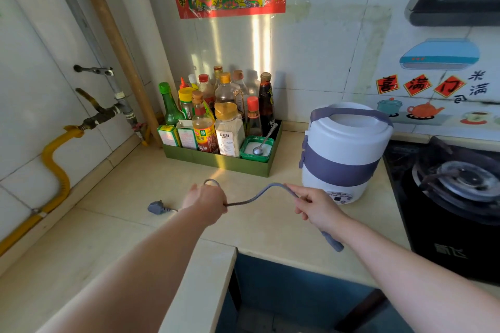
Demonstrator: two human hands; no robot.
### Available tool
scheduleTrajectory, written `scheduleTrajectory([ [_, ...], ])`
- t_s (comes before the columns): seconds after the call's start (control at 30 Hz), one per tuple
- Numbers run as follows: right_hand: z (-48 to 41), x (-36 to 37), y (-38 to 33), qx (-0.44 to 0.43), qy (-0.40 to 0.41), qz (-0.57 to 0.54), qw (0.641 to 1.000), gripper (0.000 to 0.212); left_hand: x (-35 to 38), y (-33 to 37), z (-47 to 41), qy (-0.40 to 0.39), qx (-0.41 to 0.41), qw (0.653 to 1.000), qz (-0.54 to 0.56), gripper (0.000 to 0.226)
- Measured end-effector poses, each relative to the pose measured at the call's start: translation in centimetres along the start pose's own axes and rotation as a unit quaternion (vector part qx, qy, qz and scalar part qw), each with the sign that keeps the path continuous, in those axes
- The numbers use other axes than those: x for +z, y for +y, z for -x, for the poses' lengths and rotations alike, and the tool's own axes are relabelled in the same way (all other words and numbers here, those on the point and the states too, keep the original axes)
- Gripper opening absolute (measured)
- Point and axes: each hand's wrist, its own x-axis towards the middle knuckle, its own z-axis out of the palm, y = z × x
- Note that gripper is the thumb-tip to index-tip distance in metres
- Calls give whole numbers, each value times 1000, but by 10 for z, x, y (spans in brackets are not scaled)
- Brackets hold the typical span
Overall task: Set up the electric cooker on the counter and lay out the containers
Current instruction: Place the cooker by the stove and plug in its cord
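Left hand grips and right hand pinches the grey cord over the bench; cooker sits at 2 o'clock.

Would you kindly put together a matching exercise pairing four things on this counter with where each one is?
1 electric cooker
2 wall plug
3 spoon
4 power cord

A in the green-rimmed tub of white powder
B held by the left hand and right hand
C lying on the counter, left of the hands
D standing beside the gas stove

Pairs: 1-D, 2-C, 3-A, 4-B
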Motion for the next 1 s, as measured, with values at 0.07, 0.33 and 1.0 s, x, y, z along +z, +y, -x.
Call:
scheduleTrajectory([
  [0.07, 2, 0, 4, -9, -45, 88, 995, 42, -3, -7, 0, 49, -13, 998, -37, 24],
  [0.33, 5, 9, 10, 26, -95, 308, 946, 49, -19, -6, -6, 87, -10, 994, -69, 26],
  [1.0, -11, 13, -21, 11, -157, 173, 972, 41, -25, -1, -3, 91, 35, 995, -25, 26],
])
